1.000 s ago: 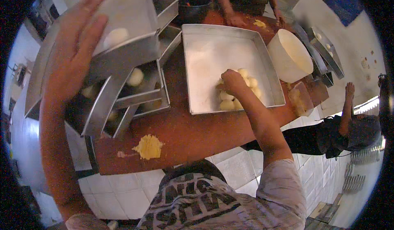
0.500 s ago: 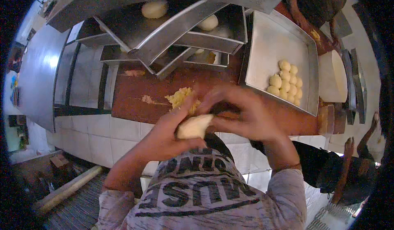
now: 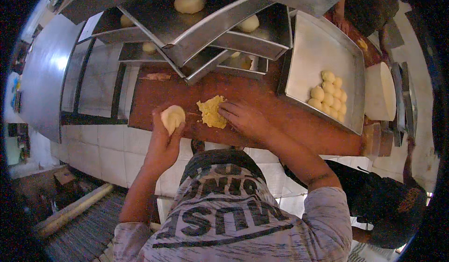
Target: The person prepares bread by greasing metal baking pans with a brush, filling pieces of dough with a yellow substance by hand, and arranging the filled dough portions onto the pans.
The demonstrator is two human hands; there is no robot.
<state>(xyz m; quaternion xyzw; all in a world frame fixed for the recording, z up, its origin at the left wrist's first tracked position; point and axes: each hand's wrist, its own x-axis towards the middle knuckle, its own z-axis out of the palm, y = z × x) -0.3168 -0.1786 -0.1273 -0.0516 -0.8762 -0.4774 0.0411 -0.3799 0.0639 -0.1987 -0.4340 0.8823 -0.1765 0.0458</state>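
Note:
My left hand (image 3: 163, 140) holds a pale dough ball (image 3: 172, 116) just above the near edge of the brown wooden counter (image 3: 280, 117). My right hand (image 3: 243, 118) rests on the counter with its fingertips touching a small yellow crumbly pile (image 3: 211, 112). To the right lies a large metal tray (image 3: 322, 51) with several round dough balls (image 3: 328, 93) clustered near its right side.
Stacked metal trays (image 3: 206, 37) holding single dough pieces overhang the counter's far side. A white tub (image 3: 380, 91) stands right of the big tray. Another person (image 3: 360, 4) works at the far end, and one more (image 3: 388, 201) is low on my right. White tiles (image 3: 98, 145) face the counter.
My hands, which were together shaping the dough, have parted. The left now holds the ball alone and the right has reached to the yellow pile.

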